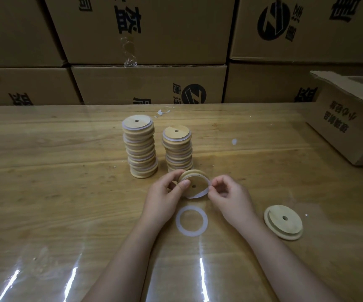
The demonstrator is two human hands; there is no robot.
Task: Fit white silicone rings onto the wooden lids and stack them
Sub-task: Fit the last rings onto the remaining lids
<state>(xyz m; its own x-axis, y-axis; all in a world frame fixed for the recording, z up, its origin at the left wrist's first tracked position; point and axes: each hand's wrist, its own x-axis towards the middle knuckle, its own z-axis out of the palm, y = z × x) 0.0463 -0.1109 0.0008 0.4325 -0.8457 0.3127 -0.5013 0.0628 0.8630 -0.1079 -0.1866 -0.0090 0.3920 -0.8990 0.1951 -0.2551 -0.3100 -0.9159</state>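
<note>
**Two hands fit a white ring on a wooden lid**

The bottom of the short stack (178, 149) is hidden behind the wooden lid (194, 184) and the left hand (165, 192). The fingers of that hand also cover the lid's left edge. It is hard to tell how much of the white ring (198, 194) already sits on the lid. The open box (346, 118), at 2 o'clock from the hands, is cut off at the picture's edge, and its inside is too dark to see. Both arms are cut off at the bottom.

The left hand is curled round the lid and holds it tilted just above the worktop (56, 182). The right hand (228, 197) pinches the ring at the lid's right edge.

The lid is round, pale wood, with a small hole in the middle. The ring is thin, flat and bendy. A loose ring (191, 208) lies flat at 6 o'clock from the hands. A loose lid (283, 222) lies at 4 o'clock, with a raised step. The tall stack (141, 149) stands at 11 o'clock and leans a bit; the short stack stands at 12 o'clock. Both show wood and white layers. The worktop is wood under a shiny clear sheet. Brown cardboard boxes (150, 29) stand behind.
</note>
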